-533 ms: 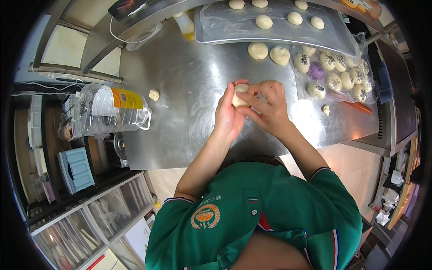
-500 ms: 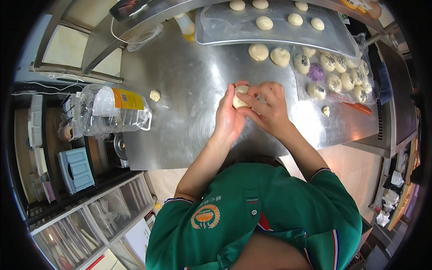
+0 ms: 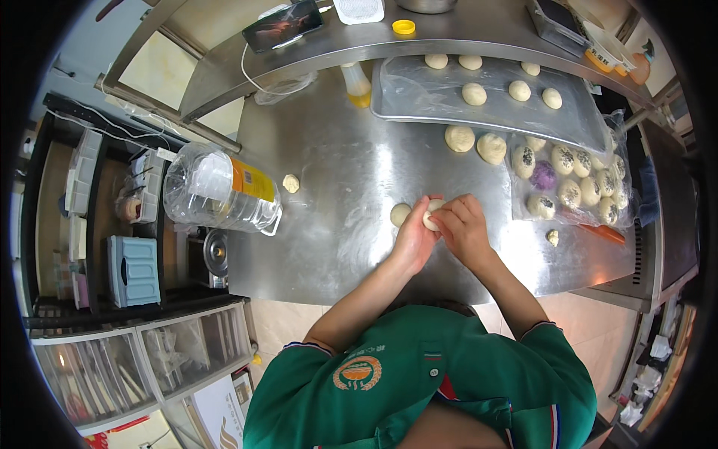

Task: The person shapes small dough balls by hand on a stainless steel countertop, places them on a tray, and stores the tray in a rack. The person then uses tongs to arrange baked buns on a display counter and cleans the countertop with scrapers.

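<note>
A pale dough ball [image 3: 431, 219] is held between my two hands over the steel table. My left hand [image 3: 416, 238] cups it from the left, fingers curled around it. From the right, my right hand [image 3: 465, 230] presses the dough with thumb and bent fingers, which hide part of it. Another smooth dough ball [image 3: 401, 215] lies on the table just left of my left hand. Beyond my hands, two larger dough rounds [image 3: 459, 138] rest in front of a metal baking tray [image 3: 426, 112], which carries several small dough balls.
At right, a plastic-covered group of seed-topped buns [image 3: 570, 194] includes a purple ball [image 3: 543, 176]. An orange-handled tool [image 3: 603, 233] and a dough scrap [image 3: 553, 237] lie near it. Leftward are another scrap [image 3: 291, 183] and a large clear jug [image 3: 221, 188]. A yellow-bottomed bottle [image 3: 357, 86] stands behind.
The view has tilted, bringing more of the upper shelf into sight. A dough ball now shows beside my left hand on the table. My hands still hold dough together.
</note>
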Available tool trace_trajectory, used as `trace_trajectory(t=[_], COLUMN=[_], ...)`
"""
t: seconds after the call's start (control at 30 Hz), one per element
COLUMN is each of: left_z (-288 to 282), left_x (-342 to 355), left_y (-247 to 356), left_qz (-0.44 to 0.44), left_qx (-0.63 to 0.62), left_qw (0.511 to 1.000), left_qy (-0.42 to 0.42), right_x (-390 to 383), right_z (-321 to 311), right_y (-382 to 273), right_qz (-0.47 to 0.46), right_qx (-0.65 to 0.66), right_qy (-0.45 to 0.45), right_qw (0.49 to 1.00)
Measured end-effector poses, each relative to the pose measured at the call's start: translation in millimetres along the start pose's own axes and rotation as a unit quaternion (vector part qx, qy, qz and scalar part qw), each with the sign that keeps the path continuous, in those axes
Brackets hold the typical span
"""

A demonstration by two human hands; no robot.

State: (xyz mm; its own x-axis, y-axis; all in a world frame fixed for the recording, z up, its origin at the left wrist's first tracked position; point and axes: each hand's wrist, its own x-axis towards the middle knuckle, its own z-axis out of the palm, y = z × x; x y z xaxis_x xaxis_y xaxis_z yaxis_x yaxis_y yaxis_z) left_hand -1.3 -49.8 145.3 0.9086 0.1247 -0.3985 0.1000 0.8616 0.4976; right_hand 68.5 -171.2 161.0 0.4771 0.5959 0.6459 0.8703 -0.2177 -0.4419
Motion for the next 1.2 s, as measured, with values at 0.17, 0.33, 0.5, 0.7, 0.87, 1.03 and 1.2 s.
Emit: trace_trajectory(t=[0.17, 0.33, 0.5, 0.7, 0.87, 1.03, 1.2], left_z=[-24.2, -70.9, -92.0, -119.6, -137.9, -117.8, -55.5], left_x=[17.1, 33.9, 49.1, 41.3, 35.3, 45.9, 57.1], left_y=[-32.9, -41.1, -19.2, -0.8, -6.6, 13.0, 57.6], left_qz=[0.189, 0.174, 0.364, 0.224, 0.272, 0.229, 0.211], left_qx=[0.330, 0.882, 0.807, 0.841, 0.805, 0.783, 0.671], left_qw=[0.925, 0.392, 0.464, 0.482, 0.527, 0.576, 0.710], left_qy=[0.005, -0.196, -0.011, -0.105, -0.026, -0.048, -0.038], right_x=[-29.1, -62.0, -89.8, -93.4, -39.5, 79.2, 159.8], right_z=[-8.9, -10.3, 30.1, 65.0, -9.6, -86.4, -66.0], right_y=[21.0, 52.5, 70.2, 88.8, 120.5, 198.9, 287.2], right_qz=[0.081, 0.235, 0.137, 0.230, 0.405, 0.188, 0.095], right_qx=[0.057, -0.029, -0.005, 0.162, 0.495, 0.040, -0.339], right_qy=[-0.020, -0.080, -0.118, -0.214, -0.046, 0.028, -0.071], right_qw=[0.995, 0.968, 0.984, 0.936, 0.768, 0.981, 0.933])
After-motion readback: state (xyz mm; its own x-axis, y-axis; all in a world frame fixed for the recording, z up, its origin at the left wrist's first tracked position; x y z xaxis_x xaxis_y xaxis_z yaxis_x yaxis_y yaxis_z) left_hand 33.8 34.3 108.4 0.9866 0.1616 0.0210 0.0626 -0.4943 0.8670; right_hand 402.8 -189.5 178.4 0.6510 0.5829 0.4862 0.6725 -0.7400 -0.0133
